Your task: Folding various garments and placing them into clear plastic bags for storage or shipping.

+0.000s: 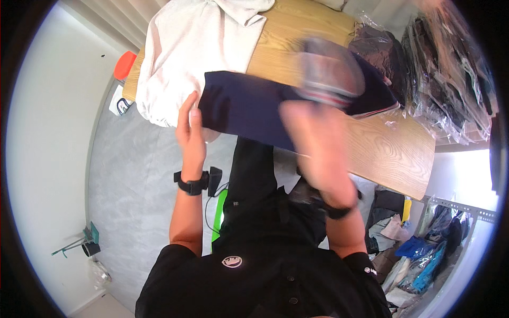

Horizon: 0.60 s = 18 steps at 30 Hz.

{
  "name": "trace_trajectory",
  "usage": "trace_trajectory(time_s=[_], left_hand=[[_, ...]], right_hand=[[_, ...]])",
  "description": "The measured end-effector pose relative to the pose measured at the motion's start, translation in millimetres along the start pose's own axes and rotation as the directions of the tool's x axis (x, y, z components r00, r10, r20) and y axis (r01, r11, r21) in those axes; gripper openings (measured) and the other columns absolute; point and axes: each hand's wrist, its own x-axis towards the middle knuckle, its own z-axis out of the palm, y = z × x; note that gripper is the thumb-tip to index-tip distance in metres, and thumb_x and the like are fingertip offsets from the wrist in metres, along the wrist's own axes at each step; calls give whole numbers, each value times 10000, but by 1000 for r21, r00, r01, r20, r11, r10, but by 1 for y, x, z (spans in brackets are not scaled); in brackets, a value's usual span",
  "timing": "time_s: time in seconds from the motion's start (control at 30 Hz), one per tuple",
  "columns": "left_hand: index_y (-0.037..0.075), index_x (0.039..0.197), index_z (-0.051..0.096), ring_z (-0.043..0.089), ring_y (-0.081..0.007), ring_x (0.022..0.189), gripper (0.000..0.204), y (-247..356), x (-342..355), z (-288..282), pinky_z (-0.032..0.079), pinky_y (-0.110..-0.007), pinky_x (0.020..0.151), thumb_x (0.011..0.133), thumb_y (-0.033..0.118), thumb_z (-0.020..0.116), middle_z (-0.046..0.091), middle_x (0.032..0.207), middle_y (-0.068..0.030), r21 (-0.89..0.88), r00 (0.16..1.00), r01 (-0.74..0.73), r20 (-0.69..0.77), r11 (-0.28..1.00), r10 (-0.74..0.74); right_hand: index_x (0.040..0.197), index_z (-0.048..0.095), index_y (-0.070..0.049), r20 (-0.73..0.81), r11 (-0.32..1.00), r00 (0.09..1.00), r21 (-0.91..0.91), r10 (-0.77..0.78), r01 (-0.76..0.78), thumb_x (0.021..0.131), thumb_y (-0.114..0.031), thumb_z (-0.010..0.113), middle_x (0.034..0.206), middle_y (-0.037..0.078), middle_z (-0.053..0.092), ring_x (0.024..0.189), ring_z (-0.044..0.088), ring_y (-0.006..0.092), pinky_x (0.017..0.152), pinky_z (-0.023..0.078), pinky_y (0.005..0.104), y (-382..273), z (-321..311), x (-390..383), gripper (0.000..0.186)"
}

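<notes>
A navy blue garment (241, 106) with white and red striped trim is spread across the near edge of the wooden table (389, 153). Its far right part is blurred by motion, and a pale striped band shows there. My left hand (190, 130) is at the garment's left edge, fingers stretched upward and thumb beside the cloth. Whether the thumb touches it is unclear. Over the right part of the garment, my right hand (318, 143) is smeared by motion and its grip cannot be made out. A white garment (196, 47) lies just beyond my left hand.
Clothes in clear plastic bags (450, 79) are piled at the table's right. Below, a metal rack (461, 204) holds more bagged clothes (419, 265). An orange-red object (125, 65) sits by the table's left edge. A green dustpan-like item (91, 238) stands by the left wall.
</notes>
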Motion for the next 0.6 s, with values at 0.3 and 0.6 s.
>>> trace_trajectory(time_s=[0.3, 0.6], left_hand=[[12, 1353, 240, 531, -155, 974, 675, 6, -20, 15, 451, -263, 789, 809, -8, 640, 497, 1180, -145, -301, 934, 322, -54, 898, -353], [26, 1301, 313, 535, -143, 893, 622, 6, -15, 2, 460, -240, 708, 715, -76, 495, 488, 1103, -112, -204, 884, 442, -70, 874, -463]], right_hand=[[983, 582, 37, 339, 971, 940, -208, -40, 116, 806, -242, 587, 961, 218, 588, 903, 556, 383, 825, 438, 444, 44, 85, -1, 331], [1256, 475, -33, 267, 998, 963, -32, -41, 52, 798, -73, 577, 1308, 192, 458, 1169, 454, 355, 984, 382, 388, 72, 75, 49, 471]])
